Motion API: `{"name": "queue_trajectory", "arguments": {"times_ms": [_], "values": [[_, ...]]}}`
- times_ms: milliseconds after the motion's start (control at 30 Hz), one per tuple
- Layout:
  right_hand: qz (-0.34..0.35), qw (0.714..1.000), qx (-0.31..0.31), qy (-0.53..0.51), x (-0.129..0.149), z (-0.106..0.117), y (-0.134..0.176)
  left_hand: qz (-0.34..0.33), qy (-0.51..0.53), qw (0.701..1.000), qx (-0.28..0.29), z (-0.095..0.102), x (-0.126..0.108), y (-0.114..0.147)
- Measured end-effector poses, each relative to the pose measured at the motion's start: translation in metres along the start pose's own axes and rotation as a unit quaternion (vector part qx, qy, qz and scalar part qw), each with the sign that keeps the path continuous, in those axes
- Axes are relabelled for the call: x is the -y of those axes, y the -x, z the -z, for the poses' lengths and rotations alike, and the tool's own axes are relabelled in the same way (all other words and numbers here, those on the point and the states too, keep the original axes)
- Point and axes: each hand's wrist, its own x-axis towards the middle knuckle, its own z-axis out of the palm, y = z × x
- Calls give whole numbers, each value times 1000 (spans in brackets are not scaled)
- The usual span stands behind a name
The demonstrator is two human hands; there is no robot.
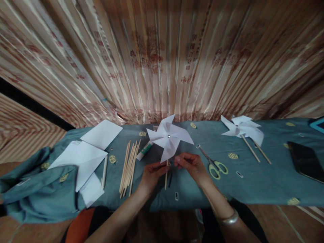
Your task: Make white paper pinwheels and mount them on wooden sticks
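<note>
A white paper pinwheel (174, 135) with a small shiny pin at its centre stands in front of me on a thin wooden stick (166, 181). My left hand (152, 173) is closed around that stick, just under the paper blades. Close to its right, my right hand (191, 165) has thumb and fingers pinched together below the blades; what they hold, if anything, is too small to make out. A thin dark item (170, 180) shows beside the stick. Left of the pinwheel lies a glue stick (144, 151), and scissors (217, 168) with green handles rest right of my right hand.
Several wooden sticks (129, 168) lie left of my hands on the green tablecloth (255, 185). Farther left are white paper sheets (83, 158) and a white pen-like rod (104, 171). More pinwheels (243, 126) lie at right, then a dark phone (305, 160). A curtain (162, 67) hangs behind.
</note>
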Motion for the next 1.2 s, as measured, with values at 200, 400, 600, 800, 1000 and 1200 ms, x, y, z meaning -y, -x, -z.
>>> {"name": "queue_trajectory", "arguments": {"times_ms": [200,400,600,800,1000,1200], "values": [[69,976,-204,-41,14,50,-4,22,3,1000,-21,2,1,-1],[77,962,-258,-43,16,60,-13,46,-13,999,-5,-1,3,3],[58,976,-208,-2,9,49,-15,40,-32,999,-16,0,-1,1],[24,987,-159,-15,5,36,-13,22,-34,999,-20,2,-2,-1],[-7,989,-140,-42,5,25,-15,18,-37,999,-26,1,-5,0],[-41,991,-105,-73,6,17,-13,13,-23,999,-26,1,-5,-2]]}}
